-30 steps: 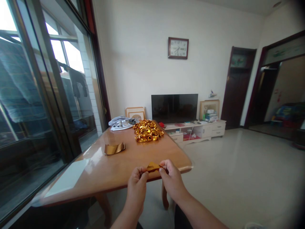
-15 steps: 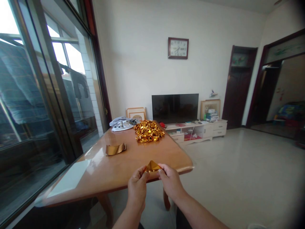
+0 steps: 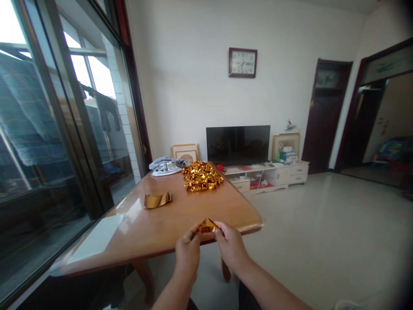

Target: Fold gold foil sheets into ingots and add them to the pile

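Between my two hands is a partly folded piece of gold foil paper, its peak pointing up, just over the near edge of the wooden table. My left hand pinches its left end with thumb and fingers. On the opposite end, my right hand is closed in a pinch as well. Farther back on the table lies a heap of folded gold foil pieces. A small stack of flat, slightly curled gold foil sheets rests to the left of the heap.
Grey-white cloth lies bunched at the table's far left corner. A pale sheet is near the left edge, beside the glass door. Beyond the table stand a television and a white cabinet.
The held foil's lower part looks flatter and its left end slightly shifted, with my left hand moved a little right. My view has tilted slightly. The heap and stack stay put.
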A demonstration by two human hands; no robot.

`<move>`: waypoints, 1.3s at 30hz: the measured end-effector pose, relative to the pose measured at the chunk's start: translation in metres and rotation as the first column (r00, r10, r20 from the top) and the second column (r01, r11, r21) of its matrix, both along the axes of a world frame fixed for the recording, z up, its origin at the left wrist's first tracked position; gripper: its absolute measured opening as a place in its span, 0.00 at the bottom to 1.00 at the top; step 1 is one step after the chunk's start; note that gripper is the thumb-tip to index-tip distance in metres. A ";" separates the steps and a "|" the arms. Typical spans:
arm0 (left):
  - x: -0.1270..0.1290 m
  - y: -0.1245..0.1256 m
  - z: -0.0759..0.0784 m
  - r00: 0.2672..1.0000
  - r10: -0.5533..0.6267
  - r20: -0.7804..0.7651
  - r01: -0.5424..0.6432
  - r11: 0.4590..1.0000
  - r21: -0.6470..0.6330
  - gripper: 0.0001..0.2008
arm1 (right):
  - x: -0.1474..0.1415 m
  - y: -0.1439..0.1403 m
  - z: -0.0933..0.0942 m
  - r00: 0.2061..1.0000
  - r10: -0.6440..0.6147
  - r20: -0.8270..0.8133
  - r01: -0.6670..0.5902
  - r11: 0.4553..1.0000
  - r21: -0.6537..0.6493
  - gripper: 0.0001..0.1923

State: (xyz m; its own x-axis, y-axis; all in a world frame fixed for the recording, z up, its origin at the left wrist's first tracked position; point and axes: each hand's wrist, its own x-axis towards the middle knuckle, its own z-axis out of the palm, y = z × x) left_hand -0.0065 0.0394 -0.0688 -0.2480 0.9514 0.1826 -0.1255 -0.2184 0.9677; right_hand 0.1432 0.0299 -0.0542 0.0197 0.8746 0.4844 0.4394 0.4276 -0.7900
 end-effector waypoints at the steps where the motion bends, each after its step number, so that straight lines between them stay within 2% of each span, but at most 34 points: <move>1: 0.000 0.001 -0.001 1.000 0.000 -0.003 0.000 1.000 0.005 0.18 | 0.000 0.000 -0.001 1.000 -0.002 0.008 0.002 1.000 0.002 0.17; 7: -0.003 0.002 -0.004 0.999 0.015 -0.040 -0.015 1.000 0.001 0.18 | -0.001 -0.002 -0.001 0.998 -0.017 0.064 0.016 1.000 0.018 0.17; 14: -0.005 -0.001 -0.001 0.987 0.008 -0.158 0.000 0.999 0.050 0.16 | 0.001 -0.001 -0.004 0.997 -0.003 0.081 0.002 1.000 0.017 0.18; 20: -0.007 0.001 -0.004 0.992 -0.026 -0.121 0.030 0.999 0.025 0.16 | 0.002 0.000 -0.004 0.999 0.022 0.031 -0.021 1.000 -0.009 0.16; 24: -0.006 0.001 -0.005 0.994 -0.038 -0.105 0.040 0.999 0.011 0.18 | 0.004 -0.001 -0.005 1.000 -0.023 -0.006 0.023 0.999 -0.039 0.11; 35: -0.008 0.001 -0.005 0.970 0.003 -0.243 0.004 1.000 0.028 0.13 | -0.003 -0.010 0.002 0.996 -0.003 0.094 0.002 1.000 0.018 0.11; 39: -0.008 -0.001 -0.003 0.970 0.012 -0.242 -0.002 0.999 0.039 0.14 | -0.002 -0.010 0.003 0.996 -0.011 0.093 0.009 1.000 0.026 0.12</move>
